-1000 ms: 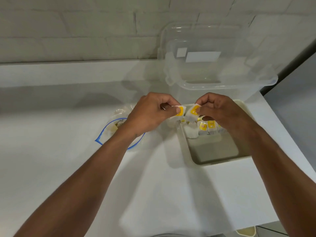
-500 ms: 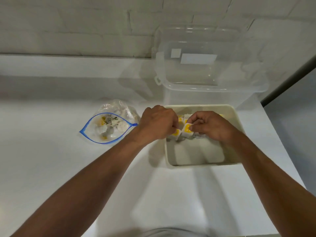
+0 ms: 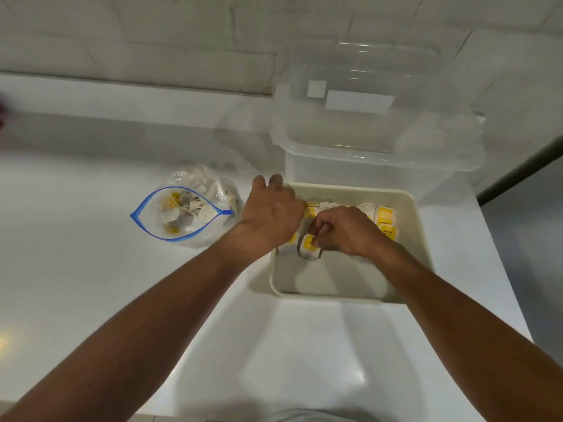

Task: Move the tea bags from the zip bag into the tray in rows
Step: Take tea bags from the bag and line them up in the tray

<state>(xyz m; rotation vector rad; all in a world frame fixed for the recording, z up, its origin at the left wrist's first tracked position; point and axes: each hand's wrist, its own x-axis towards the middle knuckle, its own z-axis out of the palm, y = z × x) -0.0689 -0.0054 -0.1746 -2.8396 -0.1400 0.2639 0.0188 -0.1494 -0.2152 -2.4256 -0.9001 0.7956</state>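
A cream tray (image 3: 424,239) sits on the white counter. Along its far side runs a row of white tea bags with yellow labels (image 3: 384,217). My right hand (image 3: 345,231) is inside the tray with curled fingers, pinching a tea bag (image 3: 309,245) that stands in front of that row. My left hand (image 3: 271,213) hovers over the tray's left edge with its fingers stretched forward; another tea bag (image 3: 290,242) shows just under its wrist. The open zip bag (image 3: 182,213) with a blue rim lies left of the tray and holds several tea bags.
A large clear plastic container (image 3: 374,141) stands right behind the tray against the white brick wall. The counter's right edge (image 3: 502,269) runs close to the tray. The counter (image 3: 91,269) spreads to the left and front of the tray.
Both hands went down from above the tray's left corner into it with two tea bags. My left hand's fingers have since straightened; my right hand still pinches its tea bag.
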